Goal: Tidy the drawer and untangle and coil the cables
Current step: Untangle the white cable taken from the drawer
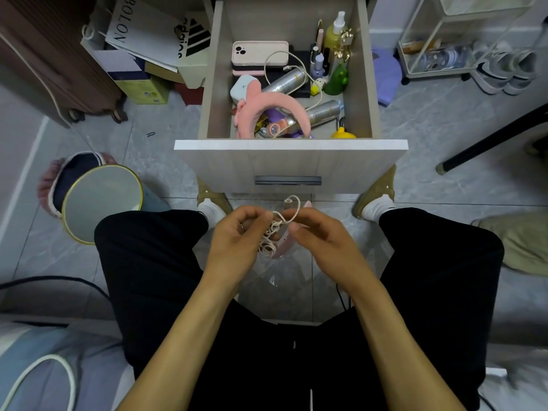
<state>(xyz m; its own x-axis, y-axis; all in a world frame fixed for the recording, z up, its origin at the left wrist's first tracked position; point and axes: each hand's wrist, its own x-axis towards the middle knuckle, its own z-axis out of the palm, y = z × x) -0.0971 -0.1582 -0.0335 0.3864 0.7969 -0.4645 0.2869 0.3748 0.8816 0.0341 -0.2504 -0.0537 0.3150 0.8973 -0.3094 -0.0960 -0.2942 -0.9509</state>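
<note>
Left hand (pixel 237 232) and right hand (pixel 320 232): curled fingers pinching tangled white cable (pixel 274 229).

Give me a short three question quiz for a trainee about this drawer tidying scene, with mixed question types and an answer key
1. True or false: the left hand and right hand both pinch the tangled white cable.
2. Where does the phone in the pink case lie? A) on the floor B) in the open drawer C) on the person's lap
3. Fill in: a second white cable loops over a silver ____ in the drawer.

Key: 1 true; 2 B; 3 can
</note>
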